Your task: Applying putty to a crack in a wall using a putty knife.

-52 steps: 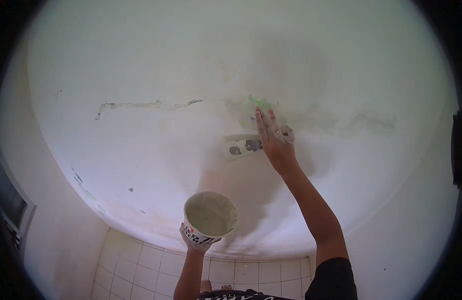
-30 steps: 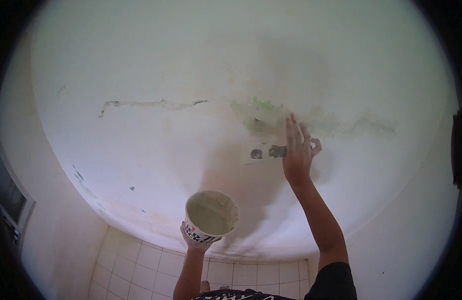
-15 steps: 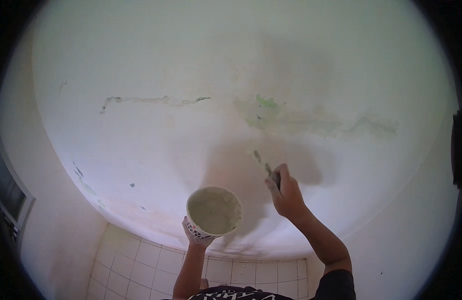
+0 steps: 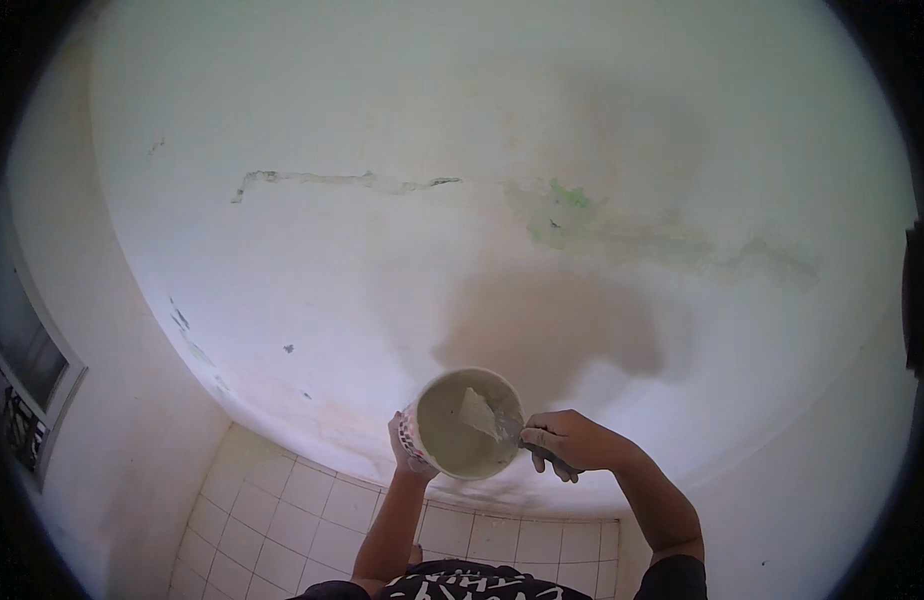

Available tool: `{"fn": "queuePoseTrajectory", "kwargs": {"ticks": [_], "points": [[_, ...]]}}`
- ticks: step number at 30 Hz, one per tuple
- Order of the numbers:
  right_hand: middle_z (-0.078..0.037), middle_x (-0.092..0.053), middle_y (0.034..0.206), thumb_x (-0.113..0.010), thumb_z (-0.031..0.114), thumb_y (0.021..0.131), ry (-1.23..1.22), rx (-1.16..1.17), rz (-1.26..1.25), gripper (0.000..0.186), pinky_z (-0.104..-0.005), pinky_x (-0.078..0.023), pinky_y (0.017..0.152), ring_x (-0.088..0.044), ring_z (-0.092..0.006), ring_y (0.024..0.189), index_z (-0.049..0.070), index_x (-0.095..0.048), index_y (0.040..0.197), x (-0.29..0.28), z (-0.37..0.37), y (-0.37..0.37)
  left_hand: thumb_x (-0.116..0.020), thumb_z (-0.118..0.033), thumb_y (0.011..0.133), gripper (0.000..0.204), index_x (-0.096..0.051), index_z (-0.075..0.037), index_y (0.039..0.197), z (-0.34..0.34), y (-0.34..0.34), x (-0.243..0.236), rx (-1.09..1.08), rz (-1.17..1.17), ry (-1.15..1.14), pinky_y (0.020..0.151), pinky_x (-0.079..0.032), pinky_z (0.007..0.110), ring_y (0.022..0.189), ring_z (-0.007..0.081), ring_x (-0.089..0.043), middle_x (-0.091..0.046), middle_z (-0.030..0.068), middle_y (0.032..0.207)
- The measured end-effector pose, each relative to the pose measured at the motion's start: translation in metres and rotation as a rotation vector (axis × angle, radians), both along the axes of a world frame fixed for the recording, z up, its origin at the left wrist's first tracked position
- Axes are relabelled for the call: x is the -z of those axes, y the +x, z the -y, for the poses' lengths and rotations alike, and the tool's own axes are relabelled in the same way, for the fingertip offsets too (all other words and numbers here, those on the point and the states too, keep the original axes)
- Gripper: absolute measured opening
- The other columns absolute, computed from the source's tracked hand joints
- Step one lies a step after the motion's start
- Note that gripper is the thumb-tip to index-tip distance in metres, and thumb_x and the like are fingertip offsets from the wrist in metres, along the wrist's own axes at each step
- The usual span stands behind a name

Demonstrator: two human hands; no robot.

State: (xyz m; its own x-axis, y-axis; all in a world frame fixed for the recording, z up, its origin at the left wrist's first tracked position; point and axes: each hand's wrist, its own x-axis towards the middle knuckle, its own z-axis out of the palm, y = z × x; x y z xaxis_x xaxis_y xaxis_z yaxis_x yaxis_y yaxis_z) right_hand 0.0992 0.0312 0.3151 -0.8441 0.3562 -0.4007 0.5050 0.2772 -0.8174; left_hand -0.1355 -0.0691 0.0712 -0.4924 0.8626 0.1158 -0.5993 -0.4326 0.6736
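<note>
My left hand [image 4: 410, 455] supports a white bucket [image 4: 409, 428] with a printed side, its fingers wrapped round the left and underside. A greyish paste [image 4: 447, 430] lies inside the bucket, whose mouth faces me. In my right hand [image 4: 577, 442] is the dark handle of a putty knife [image 4: 478, 413], gripped beside the bucket's right rim. The knife's blade reaches over the rim into the bucket and carries some pale paste. Both hands are smeared with whitish residue.
Ahead stands a pale wall [image 4: 382, 290] with a long crack [image 4: 332, 180] at left. Toward the right it has a flaked green spot [image 4: 570, 194] and a greyish smeared band [image 4: 672, 242]. Below is a tiled floor [image 4: 272, 510]; a window [image 4: 27, 340] is at far left.
My right hand has come down from the wall, bringing the putty knife's blade into the bucket. The bucket has shifted slightly right in view, and the view itself has turned a little left.
</note>
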Motion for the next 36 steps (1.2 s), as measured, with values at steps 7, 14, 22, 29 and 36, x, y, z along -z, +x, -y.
{"fn": "queuePoseTrajectory", "kwargs": {"ticks": [7, 14, 22, 29, 36], "points": [[-0.012, -0.069, 0.070, -0.046, 0.026, 0.105, 0.123, -0.044, 0.168, 0.037, -0.0335, -0.051, 0.039, -0.063, -0.0205, 0.043, -0.005, -0.061, 0.093, 0.012, 0.000, -0.024, -0.040, -0.059, 0.096, 0.071, -0.056, -0.004, 0.139, 0.006, 0.010, -0.005, 0.095, 0.312, 0.066, 0.102, -0.050, 0.047, 0.120, 0.0330, -0.061, -0.062, 0.0168, 0.134], [-0.014, -0.067, 0.068, -0.048, 0.025, 0.105, 0.183, -0.074, 0.143, 0.036, -0.0336, -0.050, 0.040, -0.061, -0.0210, 0.043, -0.007, -0.065, 0.102, 0.042, 0.022, -0.047, -0.036, -0.057, 0.099, 0.072, -0.050, -0.002, 0.144, 0.013, 0.004, 0.017, 0.206, 0.332, 0.144, 0.101, -0.052, 0.044, 0.116, 0.0302, -0.066, -0.065, 0.0175, 0.132], [-0.011, -0.064, 0.070, -0.050, 0.028, 0.105, -0.209, 0.054, -0.039, 0.035, -0.0311, -0.042, 0.038, -0.055, -0.0164, 0.044, -0.003, -0.066, 0.102, 0.036, 0.017, -0.030, -0.034, -0.058, 0.100, 0.071, -0.052, -0.005, 0.144, 0.027, 0.001, 0.023, 0.131, 0.335, 0.183, 0.103, -0.051, 0.044, 0.119, 0.0298, -0.064, -0.065, 0.0155, 0.134], [-0.010, -0.058, 0.065, -0.047, 0.035, 0.107, -0.507, 0.120, -0.282, 0.044, -0.0256, -0.036, 0.033, -0.049, -0.0138, 0.038, -0.007, -0.062, 0.105, 0.028, 0.027, 0.002, -0.047, -0.062, 0.097, 0.067, -0.053, -0.011, 0.139, 0.033, 0.006, 0.010, -0.052, 0.266, 0.179, 0.100, -0.050, 0.048, 0.123, 0.0272, -0.057, -0.058, 0.0105, 0.135], [-0.012, -0.057, 0.064, -0.044, 0.035, 0.108, -0.633, 0.107, -0.491, 0.046, -0.0249, -0.036, 0.033, -0.049, -0.0138, 0.038, -0.007, -0.061, 0.110, 0.049, 0.034, 0.007, -0.073, -0.048, 0.090, 0.080, -0.036, -0.008, 0.148, 0.042, 0.013, -0.028, -0.197, -0.148, 0.461, 0.100, -0.053, 0.045, 0.125, 0.0227, -0.055, -0.051, 0.0142, 0.141]]}}
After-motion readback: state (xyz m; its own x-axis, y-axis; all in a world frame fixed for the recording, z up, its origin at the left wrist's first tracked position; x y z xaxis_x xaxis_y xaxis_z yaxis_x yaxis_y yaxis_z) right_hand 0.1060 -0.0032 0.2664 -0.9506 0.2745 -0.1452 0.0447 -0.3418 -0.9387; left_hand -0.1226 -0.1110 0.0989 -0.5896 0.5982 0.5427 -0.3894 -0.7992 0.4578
